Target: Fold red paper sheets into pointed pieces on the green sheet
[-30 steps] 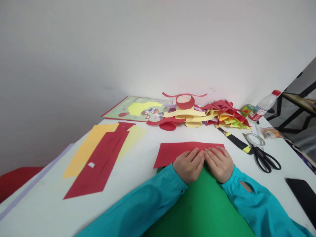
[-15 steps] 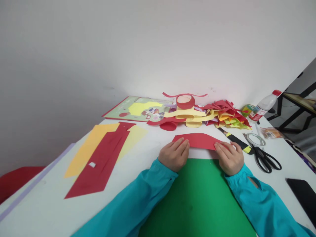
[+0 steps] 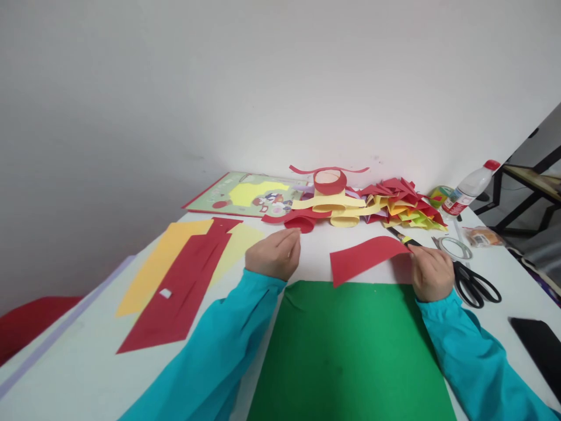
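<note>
My right hand [image 3: 432, 271] pinches the right end of a red paper piece [image 3: 363, 257], which lifts and curves above the white table [image 3: 87, 374] just beyond the green sheet [image 3: 350, 351]. My left hand [image 3: 275, 254] hovers to the left of that paper with fingers loosely curled and nothing in it, close to the yellow and red sheets [image 3: 184, 275]. Both sleeves are teal.
A pile of red and yellow paper loops and folded pieces [image 3: 359, 202] lies at the back by the wall, with a picture board [image 3: 245, 196] to its left. A utility knife [image 3: 405, 237], tape roll [image 3: 456, 247], scissors [image 3: 475, 283], water bottle [image 3: 467, 187] and black phone [image 3: 539, 345] sit right.
Both hands pressed the red paper flat, then slid apart. My left hand has let go and moved left; my right hand has lifted the paper's right end and moved right.
</note>
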Demonstrator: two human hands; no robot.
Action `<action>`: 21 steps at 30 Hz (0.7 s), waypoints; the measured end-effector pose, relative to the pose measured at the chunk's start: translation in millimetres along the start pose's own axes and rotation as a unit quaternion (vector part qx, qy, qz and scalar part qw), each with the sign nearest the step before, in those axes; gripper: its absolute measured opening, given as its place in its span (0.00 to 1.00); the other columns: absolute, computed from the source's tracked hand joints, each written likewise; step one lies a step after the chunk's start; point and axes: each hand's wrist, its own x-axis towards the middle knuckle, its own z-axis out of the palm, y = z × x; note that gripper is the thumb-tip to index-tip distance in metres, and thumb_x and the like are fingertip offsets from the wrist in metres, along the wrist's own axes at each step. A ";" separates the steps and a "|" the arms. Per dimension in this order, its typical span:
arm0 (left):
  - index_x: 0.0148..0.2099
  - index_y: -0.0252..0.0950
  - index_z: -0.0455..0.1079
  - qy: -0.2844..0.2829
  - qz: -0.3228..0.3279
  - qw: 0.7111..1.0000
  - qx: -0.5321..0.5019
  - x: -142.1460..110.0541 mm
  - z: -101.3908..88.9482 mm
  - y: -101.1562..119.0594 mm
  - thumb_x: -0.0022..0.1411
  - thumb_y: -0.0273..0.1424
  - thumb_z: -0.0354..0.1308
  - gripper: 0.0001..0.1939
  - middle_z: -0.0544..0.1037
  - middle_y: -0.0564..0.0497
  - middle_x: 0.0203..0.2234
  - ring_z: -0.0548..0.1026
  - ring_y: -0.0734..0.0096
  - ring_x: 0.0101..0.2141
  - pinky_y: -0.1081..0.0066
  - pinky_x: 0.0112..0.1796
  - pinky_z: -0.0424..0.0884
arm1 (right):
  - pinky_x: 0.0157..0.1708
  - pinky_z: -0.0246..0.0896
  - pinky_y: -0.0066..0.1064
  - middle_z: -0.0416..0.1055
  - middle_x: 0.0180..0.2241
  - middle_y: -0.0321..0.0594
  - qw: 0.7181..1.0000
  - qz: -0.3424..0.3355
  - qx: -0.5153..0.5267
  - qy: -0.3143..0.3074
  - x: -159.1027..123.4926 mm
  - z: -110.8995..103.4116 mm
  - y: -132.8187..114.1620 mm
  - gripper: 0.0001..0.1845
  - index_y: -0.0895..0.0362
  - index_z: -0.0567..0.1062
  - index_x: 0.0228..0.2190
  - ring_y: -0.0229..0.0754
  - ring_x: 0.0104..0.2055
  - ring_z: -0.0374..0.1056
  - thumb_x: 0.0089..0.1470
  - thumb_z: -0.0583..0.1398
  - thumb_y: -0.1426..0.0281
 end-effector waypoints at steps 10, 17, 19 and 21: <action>0.58 0.34 0.60 -0.277 0.076 0.896 -0.339 -26.4 19.8 28.5 0.44 0.23 0.54 0.34 0.64 0.38 0.56 0.61 0.52 0.56 0.53 0.52 0.64 | 0.34 0.66 0.30 0.77 0.33 0.44 0.986 0.144 0.087 -0.003 0.1 -10.5 -18.1 0.12 0.59 0.76 0.40 0.42 0.33 0.73 0.58 0.54 0.71; 0.56 0.38 0.64 -0.280 -0.013 0.819 -0.500 -16.4 7.6 48.7 0.58 0.36 0.57 0.24 0.68 0.39 0.53 0.67 0.58 0.53 0.61 0.51 0.66 | 0.32 0.68 0.30 0.78 0.32 0.45 0.954 0.276 0.115 -0.010 0.3 -11.6 -22.7 0.16 0.60 0.79 0.37 0.43 0.30 0.73 0.57 0.55 0.64; 0.54 0.36 0.67 -0.239 -0.059 0.808 -0.536 -11.4 6.2 56.1 0.59 0.38 0.55 0.22 0.72 0.39 0.49 0.71 0.60 0.49 0.63 0.48 0.69 | 0.31 0.68 0.31 0.78 0.31 0.45 0.936 0.309 0.163 -0.040 -1.0 -8.8 -20.8 0.17 0.59 0.79 0.35 0.44 0.29 0.73 0.55 0.56 0.61; 0.49 0.34 0.71 -0.206 -0.124 0.802 -0.547 -5.5 3.5 60.3 0.59 0.39 0.55 0.19 0.76 0.40 0.44 0.74 0.61 0.45 0.64 0.45 0.71 | 0.31 0.69 0.33 0.78 0.30 0.44 0.900 0.347 0.245 -0.095 -1.4 -6.6 -19.4 0.19 0.59 0.80 0.32 0.45 0.30 0.73 0.52 0.58 0.57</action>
